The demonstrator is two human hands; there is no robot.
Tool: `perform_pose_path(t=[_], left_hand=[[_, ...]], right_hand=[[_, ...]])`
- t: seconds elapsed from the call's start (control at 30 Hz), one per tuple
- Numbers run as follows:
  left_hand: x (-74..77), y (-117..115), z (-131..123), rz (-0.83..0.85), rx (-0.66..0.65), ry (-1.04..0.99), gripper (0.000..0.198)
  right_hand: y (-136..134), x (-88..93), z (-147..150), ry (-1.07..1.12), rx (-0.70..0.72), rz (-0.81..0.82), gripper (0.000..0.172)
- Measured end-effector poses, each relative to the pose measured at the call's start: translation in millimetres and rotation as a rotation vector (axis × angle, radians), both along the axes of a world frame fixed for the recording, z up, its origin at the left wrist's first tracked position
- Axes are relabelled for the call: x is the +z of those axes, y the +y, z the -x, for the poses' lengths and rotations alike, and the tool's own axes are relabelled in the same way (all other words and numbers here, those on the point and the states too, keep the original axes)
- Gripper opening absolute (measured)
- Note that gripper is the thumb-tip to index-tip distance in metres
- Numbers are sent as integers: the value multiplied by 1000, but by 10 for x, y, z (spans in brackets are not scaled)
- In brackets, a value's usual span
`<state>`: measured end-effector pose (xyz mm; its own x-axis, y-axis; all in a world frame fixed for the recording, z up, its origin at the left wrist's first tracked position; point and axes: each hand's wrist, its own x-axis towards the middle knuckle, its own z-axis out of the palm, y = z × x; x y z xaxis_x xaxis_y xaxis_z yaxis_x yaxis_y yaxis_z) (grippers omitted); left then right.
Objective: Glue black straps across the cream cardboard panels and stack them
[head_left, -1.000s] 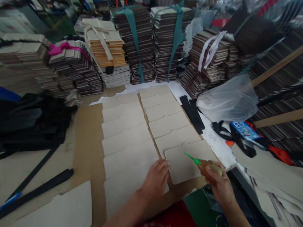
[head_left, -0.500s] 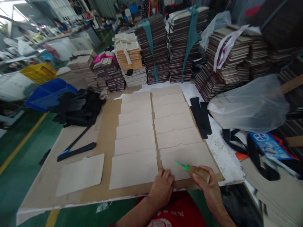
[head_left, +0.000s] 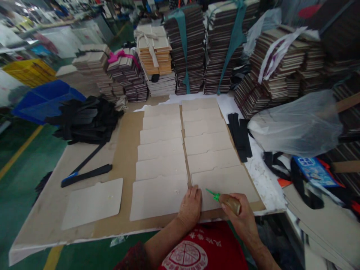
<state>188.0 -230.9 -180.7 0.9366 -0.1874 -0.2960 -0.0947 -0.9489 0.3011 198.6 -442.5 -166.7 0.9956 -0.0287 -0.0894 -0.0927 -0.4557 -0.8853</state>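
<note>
Two columns of overlapping pale grey board pieces lie on a brown cardboard sheet (head_left: 125, 138). My left hand (head_left: 190, 208) rests flat, fingers together, on the lower left corner of the nearest right-column board (head_left: 233, 182). My right hand (head_left: 242, 215) grips a brown glue bottle (head_left: 230, 202) with a green nozzle. The nozzle tip points left over that board, close to my left hand. The nearest left-column board (head_left: 156, 197) lies just left of my left hand.
A single board (head_left: 92, 202) lies apart at front left. Black strips (head_left: 240, 135), a black pile (head_left: 84, 118) and a black tool (head_left: 86, 174) sit on the table. Tied stacks of boards (head_left: 184, 48) line the back; a plastic bag (head_left: 298, 123) lies right.
The view pulled back and tilted, showing the whole table. Both hands drew toward the near edge; the bottle stays in my right hand, my left hand still on the nearest board.
</note>
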Motion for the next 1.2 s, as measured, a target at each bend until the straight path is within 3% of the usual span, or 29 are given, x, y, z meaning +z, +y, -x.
perform_pose_path(t=[0.3, 0.53, 0.77, 1.07, 1.2], left_hand=[[48, 58, -32, 9, -6, -5, 35], [109, 36, -45, 8, 20, 18, 39], [125, 25, -60, 21, 32, 32, 38], [71, -1, -59, 40, 115, 26, 51], [93, -2, -64, 32, 143, 36, 50]], right_hand=[[120, 1, -68, -88, 141, 150, 31], [163, 149, -180, -143, 258, 351, 28], [110, 305, -216, -93, 301, 447, 24], [117, 198, -152, -54, 274, 324, 25], [198, 45, -119, -14, 76, 85, 34]])
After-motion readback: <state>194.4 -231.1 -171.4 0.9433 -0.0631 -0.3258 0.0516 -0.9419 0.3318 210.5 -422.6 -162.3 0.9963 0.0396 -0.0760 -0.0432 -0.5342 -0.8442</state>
